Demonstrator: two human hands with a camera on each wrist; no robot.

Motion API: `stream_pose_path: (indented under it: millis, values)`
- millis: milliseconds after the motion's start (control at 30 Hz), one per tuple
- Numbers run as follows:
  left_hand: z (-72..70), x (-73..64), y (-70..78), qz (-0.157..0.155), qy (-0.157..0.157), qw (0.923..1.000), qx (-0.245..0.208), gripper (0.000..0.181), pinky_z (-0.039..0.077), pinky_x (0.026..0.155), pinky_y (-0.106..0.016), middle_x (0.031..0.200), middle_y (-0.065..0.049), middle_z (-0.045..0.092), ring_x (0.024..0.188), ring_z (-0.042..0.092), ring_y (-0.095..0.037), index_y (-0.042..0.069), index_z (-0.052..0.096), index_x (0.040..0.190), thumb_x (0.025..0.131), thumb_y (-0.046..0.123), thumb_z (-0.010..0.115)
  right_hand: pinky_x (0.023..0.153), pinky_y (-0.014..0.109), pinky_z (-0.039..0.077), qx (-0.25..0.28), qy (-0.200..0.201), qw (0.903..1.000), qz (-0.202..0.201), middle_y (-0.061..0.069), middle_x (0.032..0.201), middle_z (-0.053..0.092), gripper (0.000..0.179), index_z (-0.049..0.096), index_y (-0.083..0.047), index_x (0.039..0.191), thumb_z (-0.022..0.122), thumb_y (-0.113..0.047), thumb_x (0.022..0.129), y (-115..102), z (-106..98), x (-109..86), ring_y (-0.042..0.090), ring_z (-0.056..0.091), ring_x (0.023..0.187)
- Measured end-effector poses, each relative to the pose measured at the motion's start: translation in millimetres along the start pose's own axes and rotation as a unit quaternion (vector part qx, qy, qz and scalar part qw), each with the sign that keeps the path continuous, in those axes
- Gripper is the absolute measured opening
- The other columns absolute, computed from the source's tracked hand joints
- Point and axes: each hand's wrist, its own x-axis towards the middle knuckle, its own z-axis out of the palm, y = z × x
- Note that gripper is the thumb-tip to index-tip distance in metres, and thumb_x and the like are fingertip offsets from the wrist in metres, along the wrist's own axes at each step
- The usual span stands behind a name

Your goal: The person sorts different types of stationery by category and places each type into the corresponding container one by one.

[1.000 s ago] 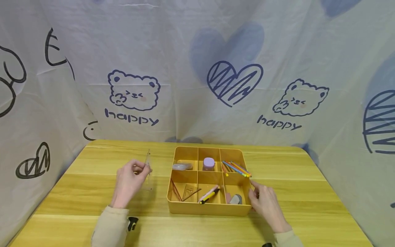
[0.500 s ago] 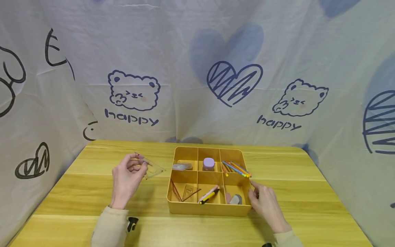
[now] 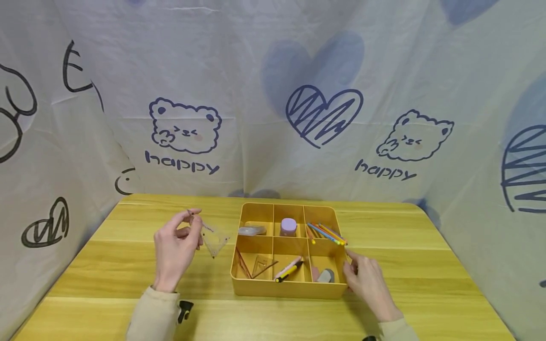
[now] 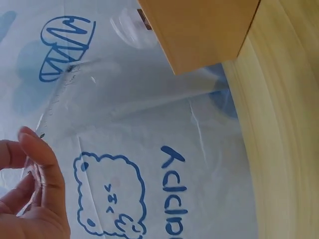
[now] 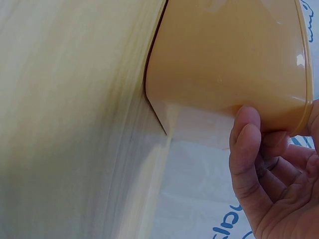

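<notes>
My left hand [image 3: 176, 248] pinches a clear set square [image 3: 215, 240] by one corner, above the table and to the left of a yellow compartment box [image 3: 290, 289]. In the left wrist view the set square's marked edge slants up from the fingertips [image 4: 31, 137], its body barely visible. At the box's right side my right hand [image 3: 371, 283] grips the wall; the right wrist view has fingers [image 5: 245, 132] against the outer face, with the thumb near the rim. Set squares [image 3: 261, 266] lie in the box's front left compartment.
In the front middle compartment are pens [image 3: 290, 270]; erasers [image 3: 326, 275] lie front right. Along the back are a clear-looking item [image 3: 252, 230], a purple-lidded container [image 3: 288, 226] and several coloured pencils or pens [image 3: 327, 233]. A printed cloth [image 3: 256, 156] hangs behind the table [image 3: 426, 265].
The set square has turned in my left hand, from nearly edge-on to its flat face showing, one corner now pointing down. My right hand and the box stay put.
</notes>
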Motion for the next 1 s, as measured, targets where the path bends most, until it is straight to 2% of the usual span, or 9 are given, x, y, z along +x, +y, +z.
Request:
stream_pose_path:
  millis: [233,300,433,533,633,767,900,1000]
  values:
    - [1.9,-1.8,6.7,-0.007,-0.057,0.9963,-0.063,0.018,0.058,0.051,-0.028,0.069,-0.005,0.069,0.050,0.065,-0.007,0.000,0.076,0.105,0.101,0.009,0.061,0.040,0.019,0.031,0.002,-0.006,1.0000,0.006,-0.002,0.054,0.052,0.039,0.061,0.014,0.129,0.057,0.000,0.092,-0.8,0.1,0.9,0.005,0.042,0.041]
    - [1.4,-2.3,7.4,0.005,-0.078,0.9945,-0.070,0.017,0.058,0.052,-0.028,0.069,-0.002,0.070,0.052,0.066,-0.008,-0.001,0.077,0.102,0.099,0.009,0.063,0.040,0.019,0.031,0.003,-0.006,1.0000,0.005,-0.001,0.054,0.052,0.039,0.061,0.014,0.129,0.057,0.001,0.092,-0.8,-0.2,0.9,0.005,0.042,0.041]
    - [1.6,-3.4,7.1,0.045,-0.127,0.9876,-0.080,0.012,0.059,0.055,-0.027,0.071,-0.008,0.073,0.056,0.067,-0.009,-0.001,0.077,0.098,0.095,0.003,0.067,0.040,0.019,0.031,0.004,-0.006,1.0000,0.005,-0.001,0.054,0.052,0.040,0.061,0.014,0.129,0.056,0.001,0.092,-0.8,-0.8,1.1,0.005,0.042,0.041]
    - [3.7,-4.3,4.7,0.061,-0.164,0.9804,-0.090,0.011,0.060,0.057,-0.029,0.075,-0.013,0.075,0.059,0.068,-0.009,-0.001,0.077,0.098,0.095,0.001,0.066,0.040,0.019,0.031,0.004,-0.006,1.0000,0.006,-0.001,0.054,0.052,0.040,0.061,0.013,0.129,0.057,0.000,0.092,-0.9,-0.9,1.7,0.005,0.043,0.041]
    - [7.7,-5.4,0.8,0.063,-0.197,0.9758,-0.072,0.012,0.061,0.059,-0.028,0.078,-0.012,0.076,0.062,0.069,-0.007,-0.001,0.077,0.099,0.095,0.004,0.067,0.039,0.019,0.032,0.007,-0.007,0.9999,0.007,-0.001,0.055,0.053,0.040,0.060,0.013,0.130,0.057,0.000,0.092,-0.9,-0.8,1.7,0.005,0.043,0.041]
    - [14.8,-7.2,-4.6,0.077,-0.232,0.9696,-0.011,0.014,0.060,0.060,-0.024,0.080,-0.008,0.077,0.064,0.068,-0.002,0.001,0.078,0.099,0.096,0.010,0.068,0.040,0.019,0.033,0.008,-0.006,0.9999,0.008,-0.001,0.055,0.053,0.040,0.060,0.014,0.130,0.057,0.001,0.092,-0.5,-0.3,0.7,0.005,0.044,0.041]
    - [20.8,-9.2,-8.8,0.083,-0.271,0.9585,0.030,0.018,0.060,0.062,-0.021,0.088,-0.009,0.079,0.067,0.071,-0.005,0.000,0.078,0.103,0.095,0.013,0.069,0.040,0.019,0.033,0.006,-0.003,1.0000,0.007,-0.001,0.055,0.053,0.040,0.060,0.014,0.129,0.057,0.001,0.091,0.0,0.5,-0.1,0.004,0.043,0.041]
    - [22.4,-10.7,-10.4,0.075,-0.301,0.9489,0.060,0.020,0.059,0.066,-0.019,0.093,-0.011,0.080,0.069,0.073,-0.008,0.001,0.077,0.107,0.095,0.015,0.069,0.039,0.019,0.032,0.010,-0.004,0.9999,0.007,-0.001,0.055,0.053,0.040,0.060,0.014,0.129,0.057,0.001,0.092,0.1,0.8,-0.2,0.005,0.044,0.041]
